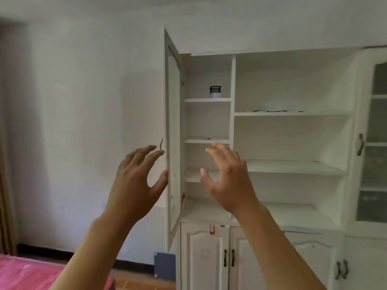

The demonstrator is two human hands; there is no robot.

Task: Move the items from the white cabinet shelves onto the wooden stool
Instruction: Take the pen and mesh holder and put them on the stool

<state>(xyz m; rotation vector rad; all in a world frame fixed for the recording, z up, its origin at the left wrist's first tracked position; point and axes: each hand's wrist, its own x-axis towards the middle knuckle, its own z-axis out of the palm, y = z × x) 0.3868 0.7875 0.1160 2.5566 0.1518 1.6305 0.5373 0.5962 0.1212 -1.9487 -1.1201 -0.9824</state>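
White walls surround the white cabinet (293, 114), its door (173, 130) swung open. Both hands, left hand (134, 185) and right hand (228, 178), are raised with spread fingers, holding nothing. One small box (215, 92) stands on the top narrow shelf.

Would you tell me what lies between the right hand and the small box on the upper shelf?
In the head view, one shelf board crosses between the right hand and the box.
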